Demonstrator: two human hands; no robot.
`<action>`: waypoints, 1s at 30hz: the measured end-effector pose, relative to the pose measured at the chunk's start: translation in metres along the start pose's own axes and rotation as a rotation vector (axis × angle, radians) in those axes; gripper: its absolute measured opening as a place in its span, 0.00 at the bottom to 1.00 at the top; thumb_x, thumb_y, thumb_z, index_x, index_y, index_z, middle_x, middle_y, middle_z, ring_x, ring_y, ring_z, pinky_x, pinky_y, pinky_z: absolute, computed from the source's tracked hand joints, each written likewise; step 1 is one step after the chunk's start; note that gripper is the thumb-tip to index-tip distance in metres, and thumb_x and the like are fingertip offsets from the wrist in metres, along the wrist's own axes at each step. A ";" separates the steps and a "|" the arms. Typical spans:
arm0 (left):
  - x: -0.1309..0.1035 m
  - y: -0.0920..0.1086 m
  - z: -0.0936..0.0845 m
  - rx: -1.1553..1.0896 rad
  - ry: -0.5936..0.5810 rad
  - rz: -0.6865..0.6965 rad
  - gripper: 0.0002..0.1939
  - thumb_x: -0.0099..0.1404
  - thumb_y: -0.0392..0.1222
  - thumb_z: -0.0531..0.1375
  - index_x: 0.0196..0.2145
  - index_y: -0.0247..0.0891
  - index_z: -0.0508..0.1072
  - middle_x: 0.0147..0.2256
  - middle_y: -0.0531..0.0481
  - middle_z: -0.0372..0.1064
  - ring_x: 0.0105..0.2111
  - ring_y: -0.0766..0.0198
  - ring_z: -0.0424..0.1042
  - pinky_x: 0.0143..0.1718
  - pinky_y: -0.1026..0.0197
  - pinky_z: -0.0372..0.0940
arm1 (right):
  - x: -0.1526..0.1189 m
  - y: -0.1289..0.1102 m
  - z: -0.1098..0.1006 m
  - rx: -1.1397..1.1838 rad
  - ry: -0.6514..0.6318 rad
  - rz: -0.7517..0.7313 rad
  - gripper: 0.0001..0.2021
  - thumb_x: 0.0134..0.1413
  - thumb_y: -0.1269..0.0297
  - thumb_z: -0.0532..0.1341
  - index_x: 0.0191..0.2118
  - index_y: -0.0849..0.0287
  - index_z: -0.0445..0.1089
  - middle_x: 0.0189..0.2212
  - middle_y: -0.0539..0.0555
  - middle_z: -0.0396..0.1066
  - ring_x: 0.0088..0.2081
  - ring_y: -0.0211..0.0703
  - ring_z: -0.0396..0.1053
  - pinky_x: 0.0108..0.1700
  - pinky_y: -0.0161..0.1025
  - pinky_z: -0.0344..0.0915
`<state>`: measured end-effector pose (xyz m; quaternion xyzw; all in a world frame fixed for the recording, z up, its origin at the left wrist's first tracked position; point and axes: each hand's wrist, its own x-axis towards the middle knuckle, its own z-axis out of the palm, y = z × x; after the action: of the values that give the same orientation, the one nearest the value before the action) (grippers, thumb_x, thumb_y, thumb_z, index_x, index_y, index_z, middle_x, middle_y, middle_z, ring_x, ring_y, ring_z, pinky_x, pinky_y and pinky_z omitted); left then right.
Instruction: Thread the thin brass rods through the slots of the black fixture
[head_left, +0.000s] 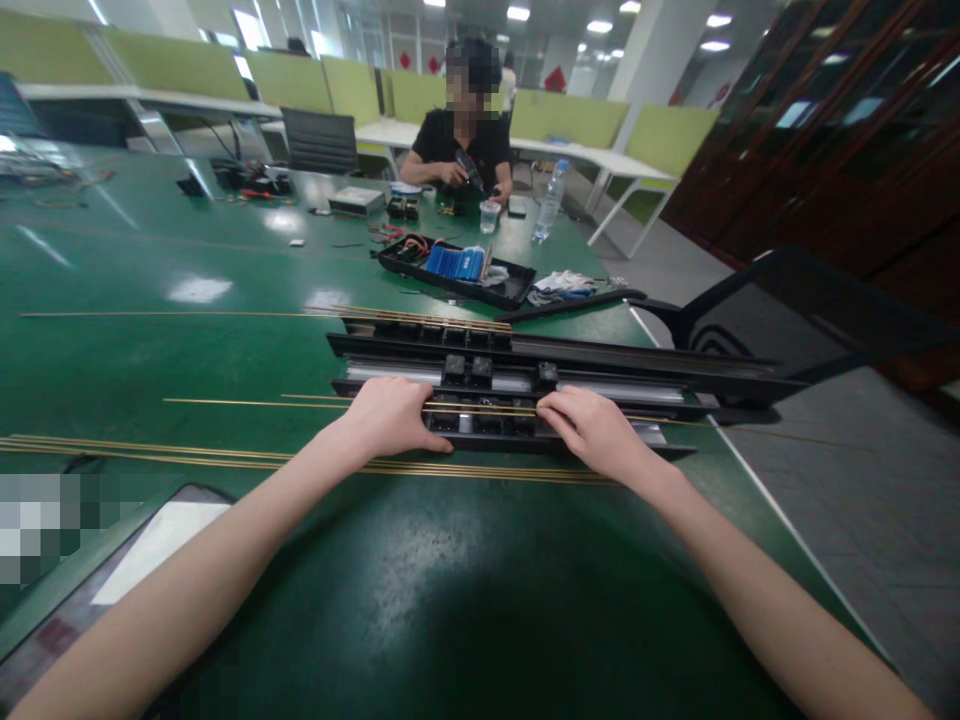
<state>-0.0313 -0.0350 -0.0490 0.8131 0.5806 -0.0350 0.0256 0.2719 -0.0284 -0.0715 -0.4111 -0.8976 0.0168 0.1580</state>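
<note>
Several long black channels lie side by side across the green table, with small black blocks set in them. My left hand grips the nearest black channel, thumb along its near edge and fingers over the far side. Thin brass-coloured rods run lengthwise over the blocks in this channel. Near its right part, my right hand pinches one such rod between thumb and fingertips; the exact contact is partly hidden. More brass rods lie on the table just in front of the channel.
Across the green table a person handles a tool. A black tray with a blue part, gloves, a bottle and a cup lie beyond the channels. A mesh chair stands at the right edge.
</note>
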 end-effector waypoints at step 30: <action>0.001 0.001 -0.001 0.017 -0.007 -0.012 0.38 0.46 0.76 0.60 0.40 0.40 0.75 0.41 0.40 0.78 0.42 0.45 0.77 0.40 0.53 0.66 | -0.002 0.008 -0.012 -0.031 -0.051 -0.021 0.12 0.69 0.62 0.51 0.42 0.56 0.72 0.37 0.56 0.77 0.39 0.48 0.73 0.42 0.42 0.64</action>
<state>-0.0304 -0.0344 -0.0485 0.8095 0.5851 -0.0432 0.0205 0.2825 -0.0260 -0.0621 -0.4035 -0.9058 0.0118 0.1290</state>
